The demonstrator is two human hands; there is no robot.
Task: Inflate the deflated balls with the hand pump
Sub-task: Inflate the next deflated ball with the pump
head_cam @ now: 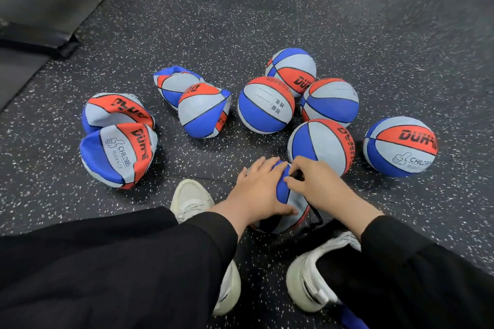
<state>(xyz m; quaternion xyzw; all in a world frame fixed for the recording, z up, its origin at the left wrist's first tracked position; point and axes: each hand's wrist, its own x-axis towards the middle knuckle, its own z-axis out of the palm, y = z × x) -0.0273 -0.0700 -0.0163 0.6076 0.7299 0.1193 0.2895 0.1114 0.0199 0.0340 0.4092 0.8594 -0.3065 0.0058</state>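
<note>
balls [266,104]: "DUHA", "CHILDRE" | left hand [258,189] presses ball [282,189] | right hand [310,179] pinches nozzle [295,176]

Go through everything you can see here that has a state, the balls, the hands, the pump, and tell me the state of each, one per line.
Four balls at left: deflated, caved in.
Five balls at right: round, inflated.
Ball under the hands: on the floor between the shoes; how full it is cannot be told.
Left hand: flat on that ball, fingers straight.
Right hand: pinching a small black part at the ball's top.
Pump hose: black, leading to the held ball.
</note>
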